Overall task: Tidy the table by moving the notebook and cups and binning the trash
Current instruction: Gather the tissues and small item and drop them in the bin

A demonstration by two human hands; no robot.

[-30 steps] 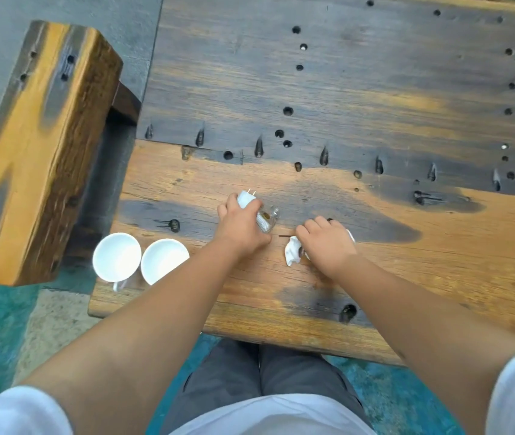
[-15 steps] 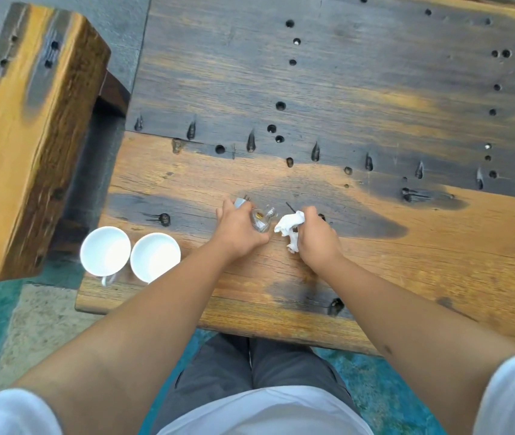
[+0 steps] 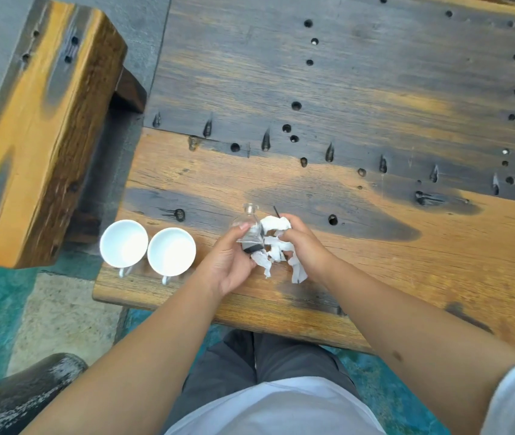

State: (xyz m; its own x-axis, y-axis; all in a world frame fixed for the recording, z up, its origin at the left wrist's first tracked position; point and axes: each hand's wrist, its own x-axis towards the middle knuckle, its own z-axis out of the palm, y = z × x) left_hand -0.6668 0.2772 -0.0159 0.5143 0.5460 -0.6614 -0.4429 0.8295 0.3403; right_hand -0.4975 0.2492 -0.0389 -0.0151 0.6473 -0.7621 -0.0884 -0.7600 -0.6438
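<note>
My left hand (image 3: pixel 229 262) grips a small clear glass bottle (image 3: pixel 249 226) with a dark base, lifted just above the wooden table (image 3: pixel 375 252). My right hand (image 3: pixel 305 243) is closed on crumpled white tissue paper (image 3: pixel 273 243), which hangs in strips between both hands and touches the bottle. A thin dark stick pokes out beside the tissue. Two white cups (image 3: pixel 124 243) (image 3: pixel 171 251) stand side by side near the table's front left corner, left of my left hand. No notebook is in view.
A thick wooden bench block (image 3: pixel 39 127) stands left of the table over a grey floor. A dark rounded object (image 3: pixel 14 400) with a red label sits at the bottom left. My legs are under the table's front edge.
Both hands have lifted off the table and come together. The right hand has gathered the tissue up and the left has raised the bottle upright against it.
</note>
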